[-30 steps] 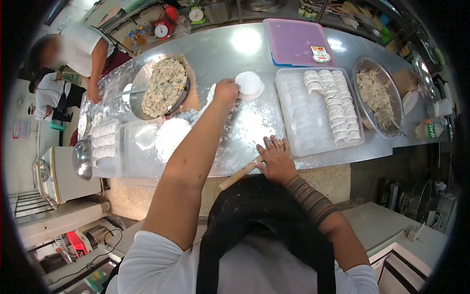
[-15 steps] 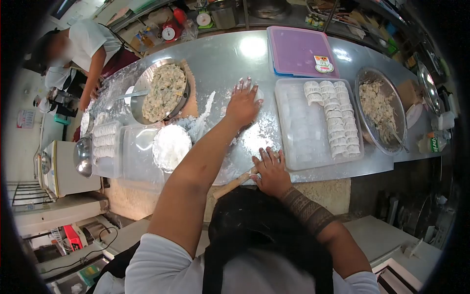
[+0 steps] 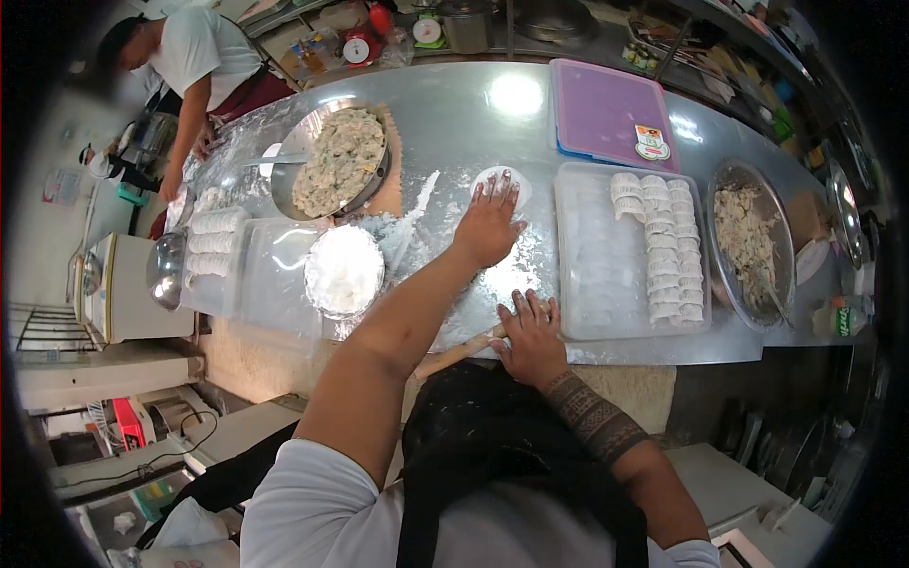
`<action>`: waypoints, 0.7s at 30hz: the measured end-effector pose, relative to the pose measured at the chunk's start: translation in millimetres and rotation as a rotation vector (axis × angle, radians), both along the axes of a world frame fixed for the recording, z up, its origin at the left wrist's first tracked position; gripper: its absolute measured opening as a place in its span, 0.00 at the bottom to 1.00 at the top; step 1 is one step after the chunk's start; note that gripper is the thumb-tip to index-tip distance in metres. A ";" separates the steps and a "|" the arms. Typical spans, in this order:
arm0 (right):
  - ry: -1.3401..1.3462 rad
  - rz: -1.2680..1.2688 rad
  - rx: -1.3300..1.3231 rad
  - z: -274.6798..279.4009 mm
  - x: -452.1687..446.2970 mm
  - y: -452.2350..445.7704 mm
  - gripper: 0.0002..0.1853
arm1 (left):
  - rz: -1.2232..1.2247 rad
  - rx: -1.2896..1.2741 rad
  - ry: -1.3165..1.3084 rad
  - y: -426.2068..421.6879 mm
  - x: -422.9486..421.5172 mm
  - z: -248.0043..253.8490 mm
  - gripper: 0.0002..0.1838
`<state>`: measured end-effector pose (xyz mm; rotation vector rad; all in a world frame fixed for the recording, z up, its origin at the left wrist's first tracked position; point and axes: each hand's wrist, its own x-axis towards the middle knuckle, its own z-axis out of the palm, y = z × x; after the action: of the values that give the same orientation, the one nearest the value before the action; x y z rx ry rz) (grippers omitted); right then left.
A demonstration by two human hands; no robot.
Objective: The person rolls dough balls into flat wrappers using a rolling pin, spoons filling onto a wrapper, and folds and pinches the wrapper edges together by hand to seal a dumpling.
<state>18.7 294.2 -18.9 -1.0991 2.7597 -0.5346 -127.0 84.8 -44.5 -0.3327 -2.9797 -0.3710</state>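
Observation:
My left hand [image 3: 488, 227] lies open, fingers spread flat, with its fingertips on a thin round dough wrapper [image 3: 517, 193] on the floury metal table. Nearer the table's front edge, my right hand [image 3: 532, 339] is over a wooden rolling pin [image 3: 454, 357], thumb on one side and fingers on the other. Loose flour [image 3: 511, 275] is scattered between the hands. To the right, a clear plastic tray [image 3: 603, 327] holds rows of pleated dumplings [image 3: 674, 256]. A bowl of white flour [image 3: 345, 271] stands left of my left forearm.
A pan of filling [image 3: 341, 156] sits at back left, a metal bowl of filling [image 3: 748, 232] at far right. A purple-lidded container [image 3: 606, 109] is behind the tray. Another dumpling tray [image 3: 213, 248] lies left. A co-worker [image 3: 204, 66] leans over the table's left end.
The view has shifted, so the table appears further right. My left hand has drawn back, uncovering more of the wrapper. My right hand stays at the rolling pin.

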 end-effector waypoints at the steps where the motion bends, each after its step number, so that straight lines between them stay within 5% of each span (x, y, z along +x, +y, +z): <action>1: -0.005 -0.003 -0.002 -0.2 -0.2 -0.4 0.32 | 0.006 0.025 -0.005 0.9 4.1 0.7 0.40; 9: 0.015 -0.017 0.040 -2.0 2.5 -5.6 0.32 | 0.021 0.138 -0.140 -3.8 75.3 -2.6 0.39; 13: 0.030 -0.019 0.029 3.0 2.9 -7.7 0.31 | -0.092 0.231 -0.092 -32.5 134.2 29.6 0.28; 18: 0.091 -0.027 0.025 0.9 4.7 -8.1 0.31 | 0.150 0.320 -0.007 -121.4 189.0 99.3 0.14; 21: 0.112 -0.041 0.038 -3.3 6.4 -8.0 0.30 | 0.330 0.089 -0.042 -186.7 193.4 125.7 0.14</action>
<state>25.0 286.2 -22.2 -1.0988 2.8813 -0.4360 66.4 -101.9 81.2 0.1773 -2.9708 -0.4736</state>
